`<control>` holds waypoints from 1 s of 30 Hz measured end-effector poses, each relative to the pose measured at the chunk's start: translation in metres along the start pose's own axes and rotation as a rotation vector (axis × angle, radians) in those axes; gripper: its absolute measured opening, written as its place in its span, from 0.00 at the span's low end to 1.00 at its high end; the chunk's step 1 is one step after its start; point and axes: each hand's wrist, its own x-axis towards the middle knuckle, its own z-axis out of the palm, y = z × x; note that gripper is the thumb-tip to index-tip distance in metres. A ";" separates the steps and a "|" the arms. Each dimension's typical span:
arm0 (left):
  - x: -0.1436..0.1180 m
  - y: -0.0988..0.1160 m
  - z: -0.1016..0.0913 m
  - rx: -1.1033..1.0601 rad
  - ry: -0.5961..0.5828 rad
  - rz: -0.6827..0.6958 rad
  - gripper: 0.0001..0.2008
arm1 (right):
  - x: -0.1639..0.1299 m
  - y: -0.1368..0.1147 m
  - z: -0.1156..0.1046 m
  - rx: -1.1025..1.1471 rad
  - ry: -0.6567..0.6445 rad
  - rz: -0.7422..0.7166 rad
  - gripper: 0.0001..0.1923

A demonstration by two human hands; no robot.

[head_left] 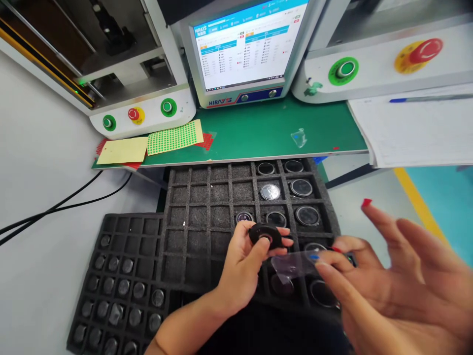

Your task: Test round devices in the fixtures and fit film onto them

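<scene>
My left hand (242, 264) holds a small black round lens part (265, 235) over a black foam tray (207, 207). My right hand (391, 291), close to the camera and blurred, pinches a clear film piece (291, 266) with a blue tab between thumb and forefinger, its other fingers spread. The film hangs just below and to the right of the round part. A small red sticker (366, 202) sits on one raised fingertip. Several round lenses (301, 187) lie in the tray's right-hand cells.
A second foam tray (118, 286) with several small round parts lies at lower left. Behind are a green mat (266, 128), a monitor (246, 44), machine panels with green and red buttons (136, 114), dot-sticker sheets (173, 137), and papers with a pen (414, 123). Cables (55, 207) run at left.
</scene>
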 end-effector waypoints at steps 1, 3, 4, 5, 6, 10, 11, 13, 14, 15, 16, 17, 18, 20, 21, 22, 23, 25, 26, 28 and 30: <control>0.000 -0.001 0.001 -0.010 -0.018 -0.018 0.20 | -0.003 0.002 0.002 0.011 -0.006 0.024 0.34; 0.000 -0.004 0.001 0.020 -0.043 -0.022 0.20 | -0.006 0.007 0.005 0.033 -0.032 0.060 0.31; 0.000 -0.005 0.001 0.044 -0.053 -0.011 0.21 | -0.006 0.009 0.006 0.040 -0.043 0.063 0.30; 0.000 -0.006 0.001 0.060 -0.056 0.006 0.23 | -0.007 0.011 0.006 0.041 -0.049 0.065 0.30; -0.001 -0.006 0.001 0.066 -0.054 0.024 0.25 | -0.007 0.013 0.007 0.038 -0.054 0.065 0.30; -0.002 -0.005 0.004 0.062 -0.060 0.063 0.31 | -0.004 0.017 0.009 0.018 -0.059 0.055 0.30; -0.002 -0.004 0.004 0.071 -0.065 0.068 0.31 | -0.003 0.017 0.009 0.013 -0.057 0.054 0.30; -0.003 -0.002 0.005 0.099 -0.083 0.073 0.32 | -0.001 0.017 0.009 0.002 -0.056 0.056 0.30; -0.002 -0.001 0.005 0.116 -0.095 0.075 0.32 | 0.000 0.016 0.008 -0.002 -0.060 0.060 0.30; -0.002 0.000 0.005 0.136 -0.107 0.074 0.31 | 0.000 0.016 0.008 -0.003 -0.069 0.063 0.30; -0.002 0.001 0.005 0.159 -0.114 0.071 0.30 | 0.000 0.017 0.007 -0.002 -0.079 0.063 0.30; -0.001 0.001 0.005 0.183 -0.117 0.067 0.28 | 0.000 0.017 0.007 -0.001 -0.089 0.062 0.31; -0.001 0.001 0.005 0.205 -0.115 0.062 0.26 | 0.000 0.017 0.007 -0.003 -0.095 0.058 0.31; 0.000 0.000 0.004 0.235 -0.103 0.052 0.22 | -0.001 0.019 0.008 -0.023 -0.083 0.026 0.32; 0.000 -0.001 0.004 0.244 -0.096 0.053 0.21 | -0.001 0.021 0.008 -0.044 -0.064 -0.004 0.32; -0.001 -0.002 0.004 0.253 -0.094 0.057 0.21 | -0.001 0.023 0.009 -0.071 -0.044 -0.042 0.34; -0.002 -0.003 0.004 0.267 -0.093 0.062 0.21 | 0.000 0.026 0.009 -0.102 -0.028 -0.083 0.35; -0.004 -0.004 0.003 0.326 -0.090 0.071 0.20 | 0.003 0.032 0.008 -0.171 0.000 -0.141 0.37; -0.005 -0.003 0.001 0.375 -0.090 0.082 0.19 | 0.006 0.036 0.007 -0.200 0.017 -0.149 0.37; -0.001 0.002 -0.006 0.536 -0.075 0.161 0.16 | 0.011 0.041 0.001 -0.229 0.082 -0.133 0.35; 0.013 0.009 -0.018 0.791 -0.025 0.358 0.14 | 0.014 0.046 -0.006 -0.214 0.159 -0.124 0.32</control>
